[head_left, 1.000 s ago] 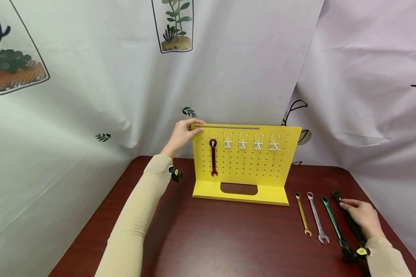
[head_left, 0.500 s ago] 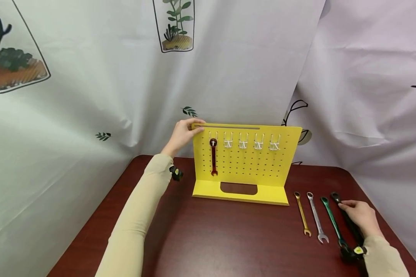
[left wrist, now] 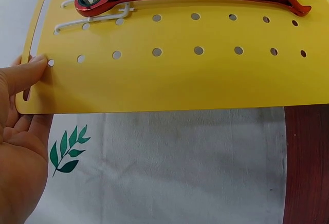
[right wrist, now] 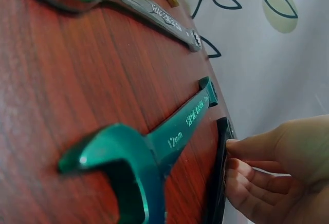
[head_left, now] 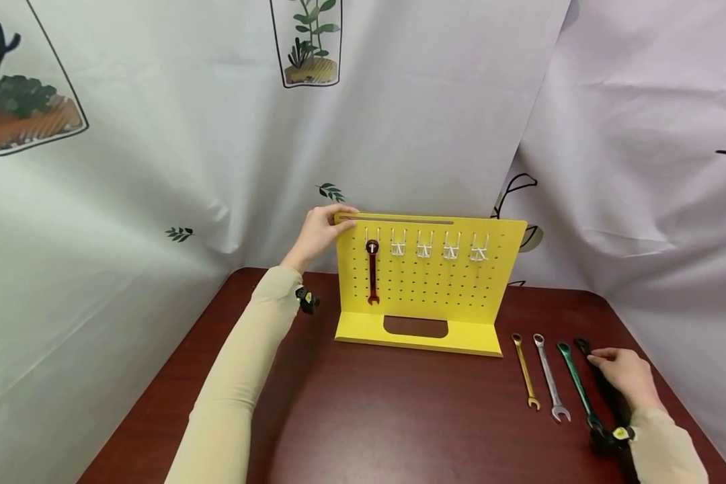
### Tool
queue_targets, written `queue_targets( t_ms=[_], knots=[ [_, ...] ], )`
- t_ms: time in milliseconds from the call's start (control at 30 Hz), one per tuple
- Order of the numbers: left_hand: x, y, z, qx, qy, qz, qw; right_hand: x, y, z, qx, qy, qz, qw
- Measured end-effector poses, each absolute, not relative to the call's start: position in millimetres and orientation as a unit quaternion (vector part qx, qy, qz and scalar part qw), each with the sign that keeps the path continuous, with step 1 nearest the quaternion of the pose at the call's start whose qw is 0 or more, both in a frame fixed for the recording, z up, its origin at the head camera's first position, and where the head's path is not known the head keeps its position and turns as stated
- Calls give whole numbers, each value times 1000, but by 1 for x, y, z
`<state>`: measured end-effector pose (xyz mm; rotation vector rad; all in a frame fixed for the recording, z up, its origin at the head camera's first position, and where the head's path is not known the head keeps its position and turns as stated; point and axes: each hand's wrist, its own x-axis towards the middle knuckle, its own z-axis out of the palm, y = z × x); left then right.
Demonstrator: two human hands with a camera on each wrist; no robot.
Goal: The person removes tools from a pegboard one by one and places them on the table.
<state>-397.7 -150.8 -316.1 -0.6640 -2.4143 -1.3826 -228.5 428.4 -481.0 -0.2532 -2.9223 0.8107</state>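
My left hand (head_left: 316, 234) grips the upper left corner of a yellow pegboard (head_left: 423, 290), thumb on its front face and fingers behind. A red combination wrench (head_left: 372, 277) hangs by its ring end from the leftmost white hook, its jaw end down. At the far right of the table, my right hand (head_left: 628, 378) pinches a black wrench (right wrist: 221, 165) between thumb and fingers, near its ring end. The hand and wrist hide much of that wrench in the head view. Just left of it lies a green wrench (head_left: 575, 376), marked 12mm in the right wrist view.
A silver wrench (head_left: 548, 376) and a gold wrench (head_left: 526, 373) lie side by side left of the green one. Several white hooks (head_left: 424, 250) on the pegboard hold nothing. Behind the dark red table (head_left: 399, 417) hangs a pale printed curtain (head_left: 423, 107).
My right hand has shifted slightly left with the black wrench in its grip. My left hand keeps its hold on the pegboard corner.
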Motion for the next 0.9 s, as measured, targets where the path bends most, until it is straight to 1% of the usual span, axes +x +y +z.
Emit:
queue_targets(
  t_ms=[233,367,600,767,900],
  knots=[
    [-397,-150,-314,-225,-840,-473,140,-228,430,-481,-82,-957,276,41],
    [-396,-150,-314,-223,-841,-473,140,-227,431,-478,-84,-957,274,50],
    [-396,-150,-313,-217,-841,-474,144,-225,426,-466,-81,-951,278,105],
    [-394,-149,-314,-216,-844,-470,144,-225,404,-454,-66,-944,293,137],
    [-393,-148,-313,-217,-842,-473,144,-231,379,-442,-37,-938,312,145]
  ],
)
